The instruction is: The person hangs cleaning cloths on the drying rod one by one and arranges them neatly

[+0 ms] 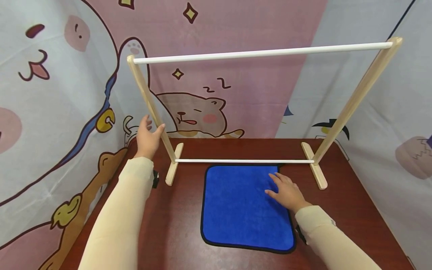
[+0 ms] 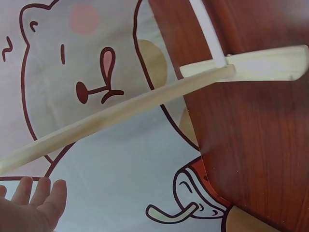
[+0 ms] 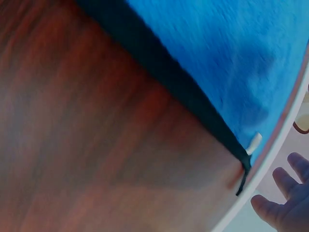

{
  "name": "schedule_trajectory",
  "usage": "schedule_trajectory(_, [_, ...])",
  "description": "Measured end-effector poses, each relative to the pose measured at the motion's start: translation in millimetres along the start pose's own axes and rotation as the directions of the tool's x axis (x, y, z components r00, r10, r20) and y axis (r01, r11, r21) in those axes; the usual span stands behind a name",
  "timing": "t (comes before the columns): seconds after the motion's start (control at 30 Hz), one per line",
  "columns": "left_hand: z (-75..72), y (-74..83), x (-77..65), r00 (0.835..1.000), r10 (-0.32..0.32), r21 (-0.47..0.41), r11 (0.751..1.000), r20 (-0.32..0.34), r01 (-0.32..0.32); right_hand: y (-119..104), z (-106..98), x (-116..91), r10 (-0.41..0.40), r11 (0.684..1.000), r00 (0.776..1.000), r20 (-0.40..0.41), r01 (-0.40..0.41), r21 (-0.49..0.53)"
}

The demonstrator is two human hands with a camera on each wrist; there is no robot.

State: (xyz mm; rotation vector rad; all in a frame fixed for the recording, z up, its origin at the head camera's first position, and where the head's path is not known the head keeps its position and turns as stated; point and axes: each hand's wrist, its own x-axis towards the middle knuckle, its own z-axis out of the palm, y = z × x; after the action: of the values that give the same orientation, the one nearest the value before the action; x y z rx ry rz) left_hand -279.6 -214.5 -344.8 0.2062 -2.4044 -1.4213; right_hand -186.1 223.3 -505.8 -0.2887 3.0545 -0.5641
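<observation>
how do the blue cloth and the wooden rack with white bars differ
Pose: the blue cloth lies flat, while the rack stands upright.
Colour: the cloth is blue with a dark border; the rack has pale wooden posts and white bars.
Form: the cloth is a solid sheet with rounded corners, the rack an open frame.
Both are on the reddish-brown table.

Fingers [image 2: 57, 198] near 1 pale wooden post [image 2: 116, 115]
</observation>
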Motion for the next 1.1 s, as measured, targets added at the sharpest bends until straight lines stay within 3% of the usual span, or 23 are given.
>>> schedule_trajectory(0.37, [3.1,8.5,9.2,0.998,-0.019,-0.105,0.994,-0.053,0.014,-6,19,3,-0.023,1.0,1.0,0.0,0.023,0.007])
schedule_trajectory(1.1, [4.2,16.3,20.2,0.992,-0.105,-0.16,0.983,-0.07,0.093,-16,25,11,-0.017,0.998,1.0,0.02,0.019,-0.066])
